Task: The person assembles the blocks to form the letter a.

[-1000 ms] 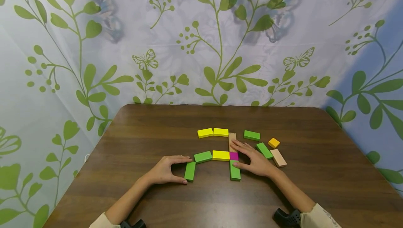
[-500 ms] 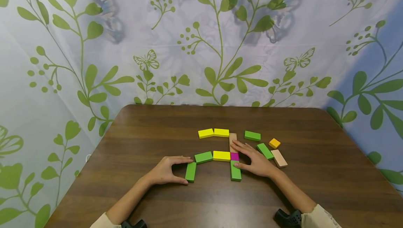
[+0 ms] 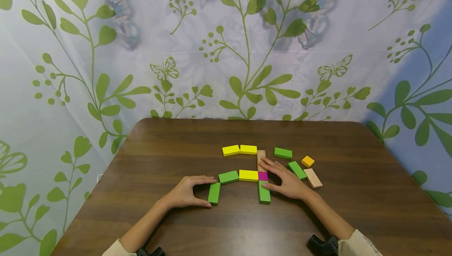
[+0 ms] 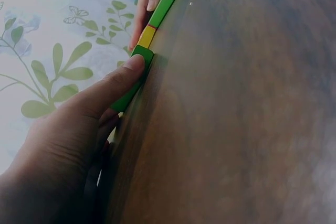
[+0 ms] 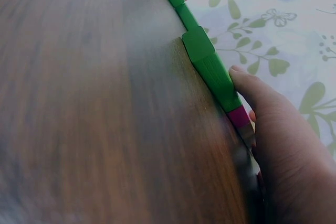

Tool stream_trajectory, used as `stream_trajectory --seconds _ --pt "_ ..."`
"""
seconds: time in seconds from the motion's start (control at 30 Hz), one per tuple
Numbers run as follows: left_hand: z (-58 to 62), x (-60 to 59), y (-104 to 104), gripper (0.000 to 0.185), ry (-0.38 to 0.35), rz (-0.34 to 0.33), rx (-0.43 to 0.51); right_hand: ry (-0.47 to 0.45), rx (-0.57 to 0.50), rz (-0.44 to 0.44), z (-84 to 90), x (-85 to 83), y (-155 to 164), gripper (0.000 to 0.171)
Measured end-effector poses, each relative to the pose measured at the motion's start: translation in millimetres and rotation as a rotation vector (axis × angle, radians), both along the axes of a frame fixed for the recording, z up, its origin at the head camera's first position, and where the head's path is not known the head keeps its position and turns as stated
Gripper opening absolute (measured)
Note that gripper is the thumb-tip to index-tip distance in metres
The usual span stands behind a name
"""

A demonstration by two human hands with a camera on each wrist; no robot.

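Observation:
My left hand [image 3: 185,192] spans a green block [image 3: 214,193] lengthwise, thumb at its near end and fingertips at its far end; in the left wrist view the thumb [image 4: 118,82] lies against that block. My right hand [image 3: 287,179] rests on the right-hand column: its thumb touches a green block [image 3: 264,194], and its straight fingers reach over a tan block [image 3: 261,157]. A magenta block [image 3: 263,176] sits between these two. From it a yellow block [image 3: 248,175] and another green block [image 3: 228,177] run left toward my left hand.
Two yellow blocks [image 3: 231,150] lie end to end at the back, reaching the tan block's far end. Right of my right hand lie two green blocks [image 3: 297,170], a small orange block [image 3: 308,161] and a tan block [image 3: 313,178]. Behind the brown table [image 3: 169,142] hangs a leaf-patterned cloth [image 3: 197,71].

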State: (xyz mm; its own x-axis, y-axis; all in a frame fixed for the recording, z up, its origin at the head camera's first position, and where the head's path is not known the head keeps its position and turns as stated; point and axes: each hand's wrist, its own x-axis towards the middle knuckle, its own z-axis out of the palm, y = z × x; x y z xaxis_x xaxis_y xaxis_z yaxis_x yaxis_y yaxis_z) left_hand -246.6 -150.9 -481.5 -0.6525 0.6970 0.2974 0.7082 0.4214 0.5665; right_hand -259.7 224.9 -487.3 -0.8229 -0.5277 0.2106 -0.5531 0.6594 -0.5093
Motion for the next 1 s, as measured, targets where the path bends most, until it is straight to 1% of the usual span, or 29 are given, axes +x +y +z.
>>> stream_trajectory --seconds 0.1,0.2,0.3,0.43,0.53,0.6,0.7,0.83,0.9,1.0 --pt "-0.5 -0.3 0.4 0.064 0.014 0.001 0.001 0.010 -0.029 0.005 0.8 0.3 1.9 0.066" --pt "-0.8 -0.6 0.6 0.064 0.034 0.001 -0.002 0.045 -0.084 -0.012 2.6 -0.8 4.1 0.062" --pt "-1.0 -0.6 0.2 0.064 0.047 0.003 -0.004 0.122 -0.161 -0.048 6.9 -4.5 5.4 0.055" --pt "-0.6 -0.3 -0.4 0.064 0.039 0.002 0.003 0.259 -0.255 -0.098 16.9 -14.5 8.7 0.046" --pt "-0.3 -0.1 -0.4 0.064 0.039 -0.006 0.003 0.328 -0.278 -0.163 24.7 -25.1 15.7 0.046" --pt "-0.1 -0.2 -0.9 0.064 0.034 -0.011 0.004 0.332 -0.289 -0.211 29.0 -31.8 21.5 0.048" --pt "-1.2 -0.4 -0.9 0.064 0.021 -0.014 0.002 0.315 -0.290 -0.279 29.9 -40.6 32.9 0.051" --pt "-2.4 -0.7 -1.3 0.063 0.016 -0.008 0.002 0.243 -0.270 -0.319 25.8 -47.0 46.1 0.055" --pt "-2.6 -0.8 -1.5 0.063 0.017 -0.005 0.002 0.200 -0.233 -0.322 23.2 -48.1 51.1 0.057" --pt "-2.6 -0.7 -1.6 0.063 0.013 0.000 0.003 0.103 -0.165 -0.324 19.4 -48.7 56.6 0.060"
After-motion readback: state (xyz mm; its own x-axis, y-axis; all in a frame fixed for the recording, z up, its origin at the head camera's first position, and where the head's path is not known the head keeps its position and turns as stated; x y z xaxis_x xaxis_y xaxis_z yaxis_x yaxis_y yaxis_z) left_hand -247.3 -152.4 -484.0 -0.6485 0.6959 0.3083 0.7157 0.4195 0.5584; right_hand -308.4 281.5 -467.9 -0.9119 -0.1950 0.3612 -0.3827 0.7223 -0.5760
